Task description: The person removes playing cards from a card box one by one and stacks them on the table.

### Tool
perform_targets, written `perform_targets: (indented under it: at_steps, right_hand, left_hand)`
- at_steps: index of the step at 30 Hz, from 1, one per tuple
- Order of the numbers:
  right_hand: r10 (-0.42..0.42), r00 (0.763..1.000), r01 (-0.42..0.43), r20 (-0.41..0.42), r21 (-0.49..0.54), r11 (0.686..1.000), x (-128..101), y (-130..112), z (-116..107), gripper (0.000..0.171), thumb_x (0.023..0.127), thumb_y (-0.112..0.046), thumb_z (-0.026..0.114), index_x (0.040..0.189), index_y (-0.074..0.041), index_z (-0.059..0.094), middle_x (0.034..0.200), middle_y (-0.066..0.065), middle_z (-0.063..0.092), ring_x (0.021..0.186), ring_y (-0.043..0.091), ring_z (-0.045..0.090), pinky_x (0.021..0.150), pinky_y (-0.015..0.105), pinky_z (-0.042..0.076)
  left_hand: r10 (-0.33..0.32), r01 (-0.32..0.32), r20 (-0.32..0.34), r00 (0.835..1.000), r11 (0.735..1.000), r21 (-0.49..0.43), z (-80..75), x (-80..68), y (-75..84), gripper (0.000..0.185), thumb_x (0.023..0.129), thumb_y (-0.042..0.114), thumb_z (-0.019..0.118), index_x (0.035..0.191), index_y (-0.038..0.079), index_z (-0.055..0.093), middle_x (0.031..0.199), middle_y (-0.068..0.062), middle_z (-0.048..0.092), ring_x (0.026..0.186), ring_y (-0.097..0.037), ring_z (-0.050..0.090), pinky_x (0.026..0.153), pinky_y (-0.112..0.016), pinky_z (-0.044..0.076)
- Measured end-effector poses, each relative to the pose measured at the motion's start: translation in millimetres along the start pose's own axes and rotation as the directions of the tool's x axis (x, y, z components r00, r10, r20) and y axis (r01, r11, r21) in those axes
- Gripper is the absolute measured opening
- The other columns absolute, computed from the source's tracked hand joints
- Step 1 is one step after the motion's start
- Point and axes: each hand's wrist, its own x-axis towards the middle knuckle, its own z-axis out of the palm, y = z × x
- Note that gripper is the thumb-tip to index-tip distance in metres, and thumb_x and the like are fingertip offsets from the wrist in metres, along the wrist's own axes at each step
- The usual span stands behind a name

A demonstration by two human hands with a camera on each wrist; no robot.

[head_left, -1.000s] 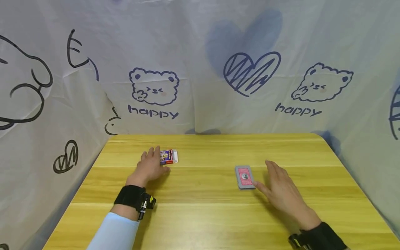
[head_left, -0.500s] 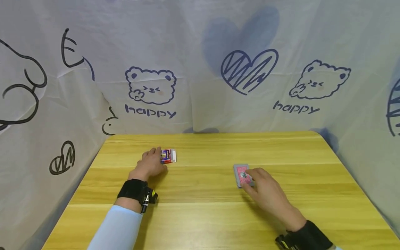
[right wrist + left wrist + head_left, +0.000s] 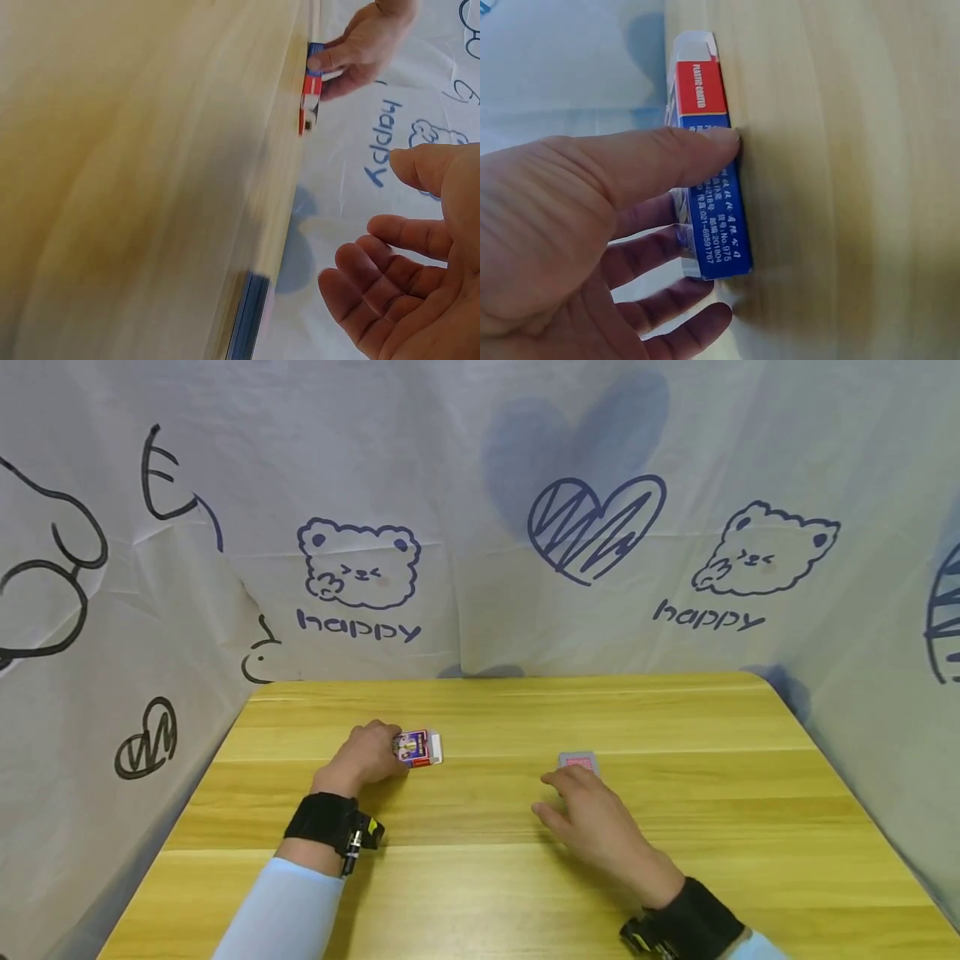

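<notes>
Head view: card box (image 3: 421,748) in left hand (image 3: 363,757)

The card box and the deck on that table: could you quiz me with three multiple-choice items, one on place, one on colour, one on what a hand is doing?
1. Where does the deck of cards lie?
A. left of the card box
B. right of the card box
C. on top of it

2. What colour is the table?
A. yellow wood
B. black
C. white

3. What is the left hand doing?
A. lying flat
B. gripping the card box
C. pointing upward

Answers: 1 B, the head view shows it right; 2 A, grain shows; 3 B, the thumb and fingers clasp it in the left wrist view.
</notes>
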Motion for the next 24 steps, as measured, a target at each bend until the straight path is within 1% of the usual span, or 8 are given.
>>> perform_targets:
  at_steps: [4, 8, 11, 13, 16, 19, 21, 24]
  right_hand:
    - [-0.013, 1.000, 0.012, 0.011, 0.023, 1.000, 7.5, -8.9, 8.6, 0.038, 0.098, -0.026, 0.077, 0.128, -0.003, 0.070, 0.121, 0.010, 0.070, 0.105, 0.025, 0.068, 0.082, 0.040, 0.061]
    - [0.031, 0.999, -0.034, 0.035, 0.099, 0.995, 15.3, -19.5, 16.5, 0.040, 0.100, -0.028, 0.076, 0.131, -0.003, 0.069, 0.124, 0.009, 0.069, 0.102, 0.021, 0.068, 0.078, 0.034, 0.059]
    - [0.088, 0.995, -0.097, 0.049, 0.205, 0.974, 22.0, -26.9, 21.5, 0.044, 0.102, -0.028, 0.073, 0.137, -0.003, 0.066, 0.128, 0.012, 0.068, 0.101, 0.020, 0.068, 0.080, 0.036, 0.060]
    - [0.138, 0.989, -0.149, 0.057, 0.290, 0.945, 27.0, -30.5, 24.7, 0.048, 0.103, -0.029, 0.071, 0.142, -0.002, 0.061, 0.130, 0.014, 0.068, 0.099, 0.019, 0.069, 0.081, 0.037, 0.060]
    - [0.226, 0.970, -0.244, 0.094, 0.439, 0.865, 34.2, -33.7, 28.8, 0.055, 0.107, -0.033, 0.065, 0.152, -0.005, 0.052, 0.132, 0.016, 0.067, 0.094, 0.020, 0.072, 0.076, 0.037, 0.062]
    - [0.295, 0.943, -0.327, 0.154, 0.593, 0.736, 38.9, -33.8, 32.2, 0.057, 0.109, -0.034, 0.060, 0.158, -0.008, 0.044, 0.133, 0.019, 0.065, 0.087, 0.024, 0.074, 0.069, 0.039, 0.065]
    - [0.322, 0.926, -0.366, 0.197, 0.676, 0.640, 40.6, -33.9, 33.7, 0.054, 0.111, -0.033, 0.057, 0.159, -0.010, 0.044, 0.126, 0.020, 0.066, 0.080, 0.027, 0.073, 0.067, 0.044, 0.067]
    - [0.344, 0.913, -0.381, 0.217, 0.755, 0.534, 41.0, -32.5, 35.3, 0.047, 0.112, -0.030, 0.054, 0.154, -0.009, 0.052, 0.113, 0.019, 0.067, 0.074, 0.023, 0.070, 0.065, 0.048, 0.067]
  left_hand:
    - [0.042, -0.042, -0.004, 0.999, 0.999, -0.027, 2.6, -8.4, 12.9, 0.068, 0.086, 0.023, 0.088, 0.142, -0.003, 0.060, 0.128, -0.021, 0.063, 0.105, -0.032, 0.060, 0.101, -0.048, 0.054]
    - [0.093, -0.093, -0.004, 0.996, 0.990, -0.102, 4.2, -17.7, 27.3, 0.067, 0.085, 0.022, 0.089, 0.141, -0.002, 0.060, 0.125, -0.019, 0.061, 0.101, -0.026, 0.060, 0.099, -0.045, 0.056]
    - [0.124, -0.121, 0.007, 0.992, 0.977, -0.175, 5.4, -25.0, 38.4, 0.065, 0.083, 0.020, 0.089, 0.139, 0.001, 0.061, 0.123, -0.016, 0.061, 0.100, -0.023, 0.059, 0.099, -0.044, 0.057]
    - [0.143, -0.137, 0.015, 0.990, 0.966, -0.220, 5.6, -30.6, 46.4, 0.062, 0.082, 0.018, 0.090, 0.136, 0.003, 0.063, 0.122, -0.014, 0.060, 0.098, -0.022, 0.059, 0.096, -0.042, 0.057]
    - [0.174, -0.162, 0.020, 0.984, 0.947, -0.277, 5.5, -38.2, 58.7, 0.061, 0.081, 0.016, 0.091, 0.135, 0.005, 0.064, 0.123, -0.013, 0.058, 0.098, -0.021, 0.058, 0.094, -0.040, 0.056]
    - [0.202, -0.183, 0.021, 0.979, 0.924, -0.336, 6.1, -44.9, 68.5, 0.062, 0.081, 0.014, 0.092, 0.136, 0.008, 0.065, 0.128, -0.014, 0.057, 0.100, -0.021, 0.058, 0.093, -0.039, 0.055]
    - [0.221, -0.196, 0.026, 0.975, 0.908, -0.370, 6.2, -48.7, 73.0, 0.062, 0.081, 0.013, 0.092, 0.137, 0.009, 0.065, 0.132, -0.014, 0.056, 0.102, -0.021, 0.057, 0.093, -0.038, 0.055]
    - [0.246, -0.210, 0.034, 0.969, 0.884, -0.418, 6.4, -53.6, 76.7, 0.064, 0.081, 0.014, 0.092, 0.139, 0.012, 0.065, 0.135, -0.013, 0.055, 0.104, -0.022, 0.057, 0.095, -0.039, 0.055]
